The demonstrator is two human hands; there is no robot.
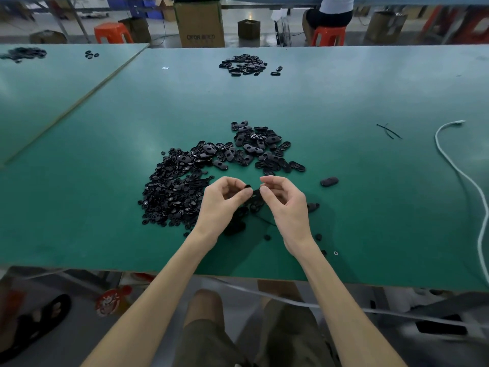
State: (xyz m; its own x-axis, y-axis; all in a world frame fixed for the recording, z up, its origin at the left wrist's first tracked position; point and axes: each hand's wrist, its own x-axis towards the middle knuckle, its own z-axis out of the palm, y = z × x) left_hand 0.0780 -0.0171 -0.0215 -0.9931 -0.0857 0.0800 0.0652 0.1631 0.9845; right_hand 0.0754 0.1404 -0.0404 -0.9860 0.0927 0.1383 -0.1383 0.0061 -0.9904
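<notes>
Left hand pinches a small black part, its axis indiscernible; right hand curls just right of it, hold unclear.

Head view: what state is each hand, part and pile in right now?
Left hand: pinches a small black round part.
Right hand: fingers curled, whether it holds anything unclear.
Round-part pile: loose heap on the green table.
Oval-shell pile: loose, spread out.
Single oval shell: lying apart, right of both piles.
White cable: slack, free end on table.

White cable on green table, cardboard box, orange stool beyond
</notes>
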